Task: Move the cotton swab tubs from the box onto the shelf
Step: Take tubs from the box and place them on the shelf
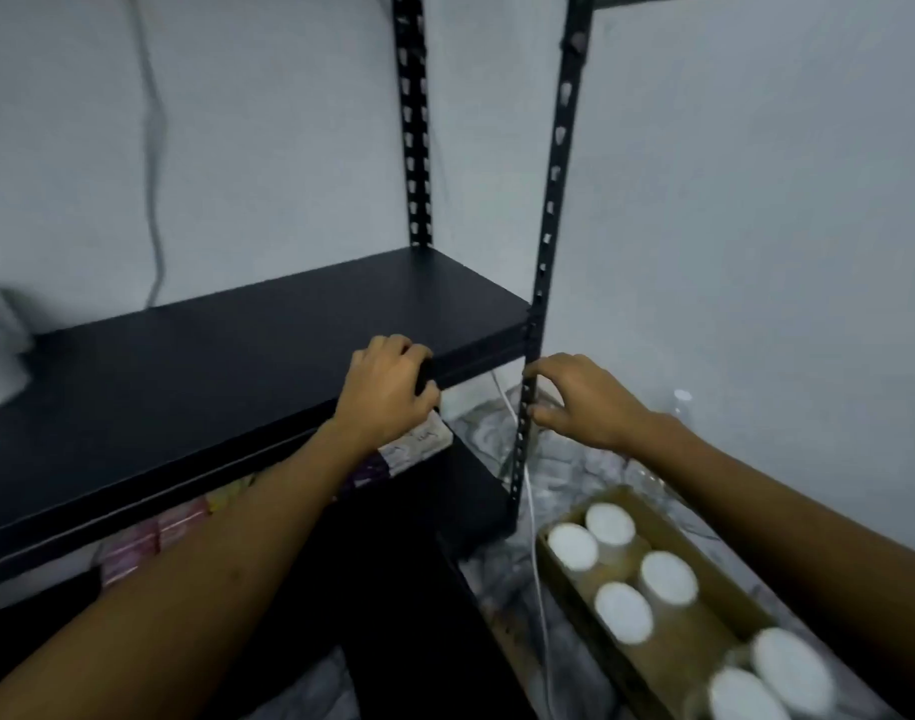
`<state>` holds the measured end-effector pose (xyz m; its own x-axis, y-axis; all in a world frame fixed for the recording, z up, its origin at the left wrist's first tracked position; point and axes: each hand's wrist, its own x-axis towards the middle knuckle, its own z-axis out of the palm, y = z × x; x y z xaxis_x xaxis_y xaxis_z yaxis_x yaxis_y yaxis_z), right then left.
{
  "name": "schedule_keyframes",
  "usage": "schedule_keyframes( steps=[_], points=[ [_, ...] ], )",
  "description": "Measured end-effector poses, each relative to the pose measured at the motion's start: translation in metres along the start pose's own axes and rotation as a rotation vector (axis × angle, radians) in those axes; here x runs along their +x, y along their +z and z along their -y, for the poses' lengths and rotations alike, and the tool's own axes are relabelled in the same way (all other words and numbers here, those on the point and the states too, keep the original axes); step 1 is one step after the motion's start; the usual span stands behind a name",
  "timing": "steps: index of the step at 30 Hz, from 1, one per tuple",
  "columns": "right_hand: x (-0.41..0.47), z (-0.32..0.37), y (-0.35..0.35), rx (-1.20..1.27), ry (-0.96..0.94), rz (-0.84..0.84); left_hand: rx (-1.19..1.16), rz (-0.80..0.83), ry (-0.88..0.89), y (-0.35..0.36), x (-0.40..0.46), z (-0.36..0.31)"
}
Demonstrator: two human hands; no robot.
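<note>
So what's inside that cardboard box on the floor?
Six white-lidded tubs show inside the cardboard box, standing in pairs with gaps between. Only their lids are clear; the right forearm and the frame edge hide the rest.

A single head-worn wide-angle camera looks forward and down from the person's standpoint, close to the black shelf point(227, 356). The shelf fills the left and centre of the view, its slotted uprights point(551, 200) rise to the top edge, and the floor lies lower right. Edges show motion blur.
</note>
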<state>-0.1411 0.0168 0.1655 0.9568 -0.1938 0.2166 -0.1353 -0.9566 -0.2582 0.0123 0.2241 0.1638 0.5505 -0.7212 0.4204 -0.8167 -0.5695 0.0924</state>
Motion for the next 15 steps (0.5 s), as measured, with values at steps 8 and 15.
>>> schedule_keyframes(
  steps=[8, 15],
  points=[
    [-0.09, -0.114, 0.047, 0.098, 0.376, 0.092, 0.01, 0.127, 0.42, 0.084, 0.044, -0.103],
    [-0.144, -0.165, 0.11, 0.222, 0.554, 0.114, -0.161, 0.383, 0.509, 0.178, 0.048, -0.163]
  ],
)
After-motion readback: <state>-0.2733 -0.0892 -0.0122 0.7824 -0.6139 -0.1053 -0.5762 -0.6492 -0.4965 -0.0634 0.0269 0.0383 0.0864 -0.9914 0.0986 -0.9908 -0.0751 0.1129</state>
